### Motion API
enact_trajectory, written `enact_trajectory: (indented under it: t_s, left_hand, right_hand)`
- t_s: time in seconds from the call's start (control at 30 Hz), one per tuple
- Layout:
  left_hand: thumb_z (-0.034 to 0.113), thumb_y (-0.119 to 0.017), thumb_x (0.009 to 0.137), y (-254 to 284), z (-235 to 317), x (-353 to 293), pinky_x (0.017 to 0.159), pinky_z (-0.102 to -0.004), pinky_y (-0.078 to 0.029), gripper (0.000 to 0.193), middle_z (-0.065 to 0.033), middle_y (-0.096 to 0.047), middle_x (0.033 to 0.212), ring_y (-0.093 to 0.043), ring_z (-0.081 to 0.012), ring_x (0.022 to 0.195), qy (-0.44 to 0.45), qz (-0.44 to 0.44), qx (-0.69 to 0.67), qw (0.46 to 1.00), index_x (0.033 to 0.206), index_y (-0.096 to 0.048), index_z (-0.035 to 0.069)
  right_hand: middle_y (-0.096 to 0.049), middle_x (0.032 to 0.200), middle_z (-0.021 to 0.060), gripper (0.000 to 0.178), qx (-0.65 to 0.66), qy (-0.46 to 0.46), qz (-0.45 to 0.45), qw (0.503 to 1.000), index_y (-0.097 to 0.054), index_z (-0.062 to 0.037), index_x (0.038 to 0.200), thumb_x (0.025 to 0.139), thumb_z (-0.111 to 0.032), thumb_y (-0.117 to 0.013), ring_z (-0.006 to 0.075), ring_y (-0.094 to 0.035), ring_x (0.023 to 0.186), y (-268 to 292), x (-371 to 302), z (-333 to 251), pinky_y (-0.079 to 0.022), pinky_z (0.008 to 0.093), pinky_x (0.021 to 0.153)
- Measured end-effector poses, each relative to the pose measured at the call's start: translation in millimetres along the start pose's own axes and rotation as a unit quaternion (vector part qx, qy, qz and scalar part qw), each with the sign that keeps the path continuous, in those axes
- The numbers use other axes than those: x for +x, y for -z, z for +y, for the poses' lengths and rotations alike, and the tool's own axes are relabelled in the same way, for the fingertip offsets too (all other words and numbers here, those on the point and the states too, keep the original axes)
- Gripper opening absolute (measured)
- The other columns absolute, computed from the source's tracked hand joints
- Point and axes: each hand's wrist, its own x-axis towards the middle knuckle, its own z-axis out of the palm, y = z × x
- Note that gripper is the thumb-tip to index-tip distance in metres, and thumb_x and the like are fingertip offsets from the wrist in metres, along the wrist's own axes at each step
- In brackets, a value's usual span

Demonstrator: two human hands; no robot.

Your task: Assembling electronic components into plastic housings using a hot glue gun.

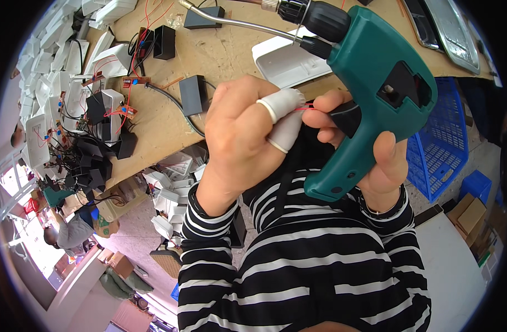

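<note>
A green soldering gun (375, 72) with a black trigger rests in my right hand (387, 157), its thumb and fingers round the handle. From its black front collar a thin bent metal tube (237, 23) reaches to the upper left. My left hand (239, 130) is closed, with white finger cots (286, 105) on two digits. Its fingertips pinch thin red wires (303, 108), which run toward the fingertips of my right hand. What the wires join to is hidden. Behind my hands lies an open white plastic housing (289, 58).
Small black boxes (193, 95) with cables lie on the wooden table (170, 130). Leftward are piled white housings (48, 61), small circuit boards and black cables. A blue plastic crate (439, 146) stands at right. Far left, another person (73, 232) sits with a green tool.
</note>
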Motion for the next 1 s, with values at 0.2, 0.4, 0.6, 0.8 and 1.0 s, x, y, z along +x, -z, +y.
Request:
enact_trajectory:
  t_s: [0.2, 0.4, 0.6, 0.8, 1.0]
  left_hand:
    - [-0.001, -0.069, 0.062, 5.0, 1.8, 2.9, 0.047, -0.0244, -0.038, 0.021, -0.0043, -0.056, 0.071, -0.051, -0.0146, 0.056, 0.077, -0.043, -0.107, 0.99, 0.081, -0.064, 0.005]
    - [-0.004, -0.069, 0.065, 1.3, -1.8, -4.4, 0.046, -0.021, -0.038, 0.021, -0.0051, -0.055, 0.071, -0.05, -0.0115, 0.055, 0.017, 0.027, -0.078, 0.996, 0.084, -0.063, 0.004]
    - [-0.004, -0.071, 0.065, -18.4, -1.8, -12.2, 0.048, -0.0197, -0.038, 0.023, -0.008, -0.051, 0.082, -0.049, -0.0119, 0.061, 0.011, 0.062, -0.086, 0.994, 0.085, -0.063, 0.001]
    - [-0.001, -0.071, 0.059, -22.0, -1.5, -7.6, 0.056, -0.0264, -0.036, 0.025, -0.0052, -0.053, 0.077, -0.047, -0.0157, 0.057, -0.042, 0.034, 0.064, 0.996, 0.082, -0.064, 0.004]
    - [0.002, -0.073, 0.058, -10.5, -9.2, -0.4, 0.057, -0.028, -0.03, 0.026, -0.0001, -0.056, 0.067, -0.047, -0.0135, 0.054, -0.104, -0.006, 0.068, 0.992, 0.081, -0.064, 0.007]
  right_hand:
    - [-0.044, 0.119, 0.0277, 0.069, 0.026, -0.015, 0.017, 0.999, -0.025, 0.0089, 0.128, 0.086, -0.042, -0.048, 0.0326, -0.054, 0.103, 7.2, 0.9, 4.4, -0.051, 0.0309, 0.08]
    - [-0.037, 0.124, 0.0302, 0.071, 0.026, 0.02, 0.025, 0.999, -0.022, 0.0089, 0.13, 0.087, -0.042, -0.047, 0.032, -0.053, 0.105, 24.1, -17.8, -6.6, -0.05, 0.0305, 0.083]
    - [-0.044, 0.117, 0.0298, 0.08, -0.042, 0.044, 0.145, 0.988, -0.027, 0.0105, 0.127, 0.079, -0.045, -0.058, 0.0346, -0.057, 0.097, 43.1, -48.3, -23.5, -0.053, 0.0324, 0.077]
    - [-0.046, 0.116, 0.0281, 0.078, -0.111, 0.063, 0.189, 0.974, -0.03, 0.0086, 0.126, 0.078, -0.044, -0.06, 0.0324, -0.058, 0.096, 56.5, -73.9, -26.7, -0.052, 0.0318, 0.075]
    - [-0.05, 0.112, 0.0267, 0.076, -0.167, 0.059, 0.196, 0.964, -0.036, 0.0091, 0.121, 0.075, -0.045, -0.062, 0.0314, -0.06, 0.092, 60.1, -88.7, -31.3, -0.053, 0.0323, 0.073]
